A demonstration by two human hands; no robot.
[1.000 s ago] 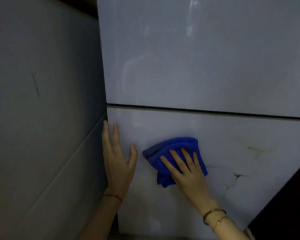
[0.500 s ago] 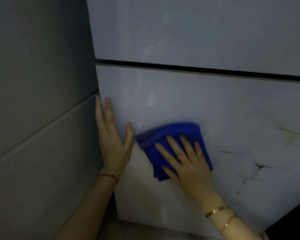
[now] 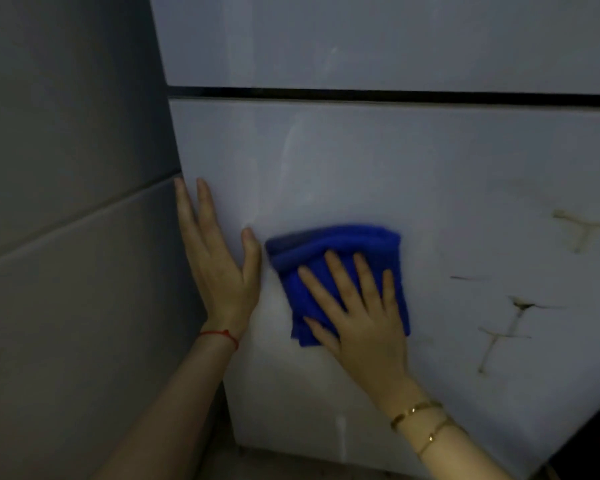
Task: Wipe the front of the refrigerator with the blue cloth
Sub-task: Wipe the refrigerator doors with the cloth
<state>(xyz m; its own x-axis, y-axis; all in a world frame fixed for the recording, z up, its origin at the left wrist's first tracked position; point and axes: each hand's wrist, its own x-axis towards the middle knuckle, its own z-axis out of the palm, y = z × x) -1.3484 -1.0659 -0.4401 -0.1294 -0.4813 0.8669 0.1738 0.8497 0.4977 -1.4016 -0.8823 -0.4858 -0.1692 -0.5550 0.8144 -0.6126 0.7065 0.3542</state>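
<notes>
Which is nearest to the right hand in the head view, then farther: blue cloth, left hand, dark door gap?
1. blue cloth, directly under the right hand.
2. left hand, beside it at the door's left edge.
3. dark door gap, well above.

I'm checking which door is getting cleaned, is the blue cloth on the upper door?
No, the right hand presses the blue cloth flat on the lower door, below the dark gap.

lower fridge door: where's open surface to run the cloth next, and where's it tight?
Open: the band of the lower door between the black seam and the blue cloth, and the strip below the right hand down to the door's bottom edge. Right of the cloth lie brownish marks. Tight: the narrow gap between the cloth and the left hand at the door's left edge.
</notes>
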